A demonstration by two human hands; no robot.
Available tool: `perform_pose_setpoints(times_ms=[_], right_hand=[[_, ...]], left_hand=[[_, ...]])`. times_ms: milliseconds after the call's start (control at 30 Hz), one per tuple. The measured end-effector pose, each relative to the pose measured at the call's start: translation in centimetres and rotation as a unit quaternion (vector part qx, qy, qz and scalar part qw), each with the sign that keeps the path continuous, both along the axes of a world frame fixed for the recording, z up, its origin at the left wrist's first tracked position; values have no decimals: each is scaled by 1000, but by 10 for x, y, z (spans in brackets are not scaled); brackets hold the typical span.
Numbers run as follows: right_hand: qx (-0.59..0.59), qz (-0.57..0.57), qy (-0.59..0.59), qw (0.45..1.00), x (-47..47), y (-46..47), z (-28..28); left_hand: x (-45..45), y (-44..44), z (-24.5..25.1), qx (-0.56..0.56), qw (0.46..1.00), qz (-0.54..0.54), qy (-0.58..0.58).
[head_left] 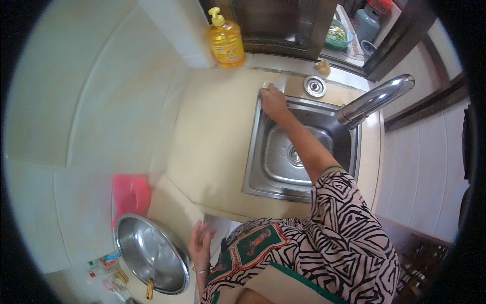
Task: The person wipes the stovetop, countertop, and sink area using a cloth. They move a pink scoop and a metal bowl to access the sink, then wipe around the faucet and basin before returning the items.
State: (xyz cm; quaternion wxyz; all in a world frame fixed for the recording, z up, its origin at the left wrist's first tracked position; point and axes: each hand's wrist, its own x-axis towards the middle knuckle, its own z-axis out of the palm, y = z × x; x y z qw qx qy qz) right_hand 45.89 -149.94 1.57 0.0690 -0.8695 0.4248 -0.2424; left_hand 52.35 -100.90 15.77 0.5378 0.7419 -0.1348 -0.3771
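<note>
My right hand (274, 102) reaches across the stainless steel sink (273, 152) to its far left corner. Its fingers are bent down at the rim, beside a pale, shiny patch on the countertop (212, 125). Whether something is under or between those fingers cannot be made out. Low in the picture, my left hand (201, 241) is raised near the counter's front edge, slightly blurred, with fingers apart and nothing in them. Just left of it stands a large stainless steel basin (138, 243), in which a utensil with a wooden handle (150, 289) leans over the rim.
A chrome faucet (379, 98) arches at the sink's right. Behind the sink lie a metal drain strainer (314, 86) and a tan lump (323, 67). A yellow pump bottle (226, 43) stands by the window. A pink cloth-like item (132, 193) and small packets (110, 259) are near the basin.
</note>
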Motion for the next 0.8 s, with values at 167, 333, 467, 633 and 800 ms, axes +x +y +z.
perform_pose_setpoints(times_ms=[167, 333, 467, 633, 800], right_hand=[[-23, 8, 47, 999, -22, -7, 2], [52, -110, 124, 985, -113, -6, 13], [107, -226, 6, 968, -167, -1, 16], [87, -192, 85, 974, -132, -4, 8], [-15, -58, -9, 998, -40, 2, -3]], left_hand=[[0, -5, 2, -17, 1000, -13, -3], [11, 0, -1, -33, 999, -35, -21], [17, 5, -7, -30, 998, -38, -30], [17, 7, -10, 0, 1000, -6, -2], [9, -4, -9, -16, 1000, -18, 4]])
